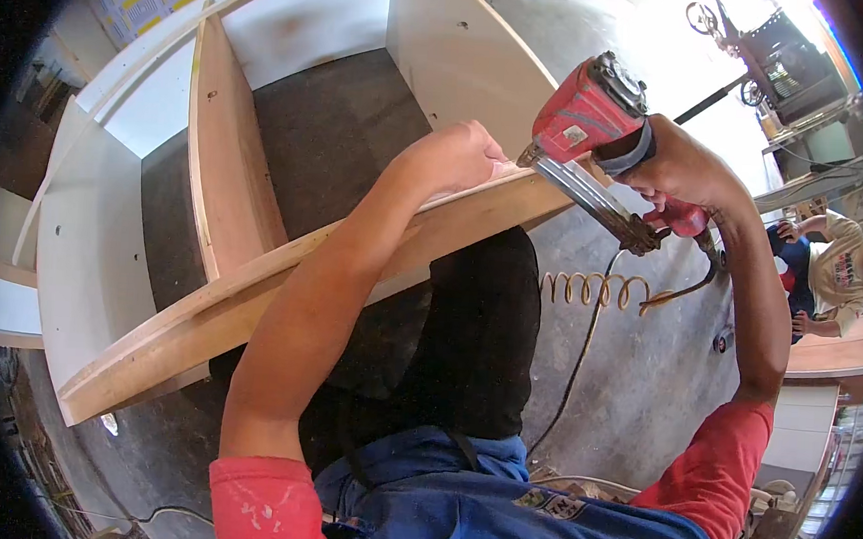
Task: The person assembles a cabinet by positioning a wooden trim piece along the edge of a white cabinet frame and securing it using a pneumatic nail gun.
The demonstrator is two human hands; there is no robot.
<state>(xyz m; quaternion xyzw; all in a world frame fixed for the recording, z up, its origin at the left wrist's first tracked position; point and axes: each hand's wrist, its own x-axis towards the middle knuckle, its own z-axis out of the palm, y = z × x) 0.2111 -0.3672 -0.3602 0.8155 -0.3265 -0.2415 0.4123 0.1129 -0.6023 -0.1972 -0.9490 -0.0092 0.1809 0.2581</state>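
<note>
A red pneumatic nail gun (575, 109) is in my right hand (663, 169), whose fingers wrap round its handle. The gun's nose rests at or very close to the top edge of a long wooden board (314, 281); the exact contact is hidden. From the gun, its silver nail magazine (586, 198) slants down to the right. My left hand (465, 156) is closed at the same edge, just left of the nose, pinching a thin pale wood strip (180, 313) that runs along the board. My left fingertips are partly hidden.
The board belongs to a white-panelled cabinet frame (102, 223) with a wooden divider (231, 152). A coiled air hose (596, 290) hangs from the gun above the grey concrete floor (631, 378). Another person (827, 266) sits at the right. A motorbike (755, 52) stands beyond.
</note>
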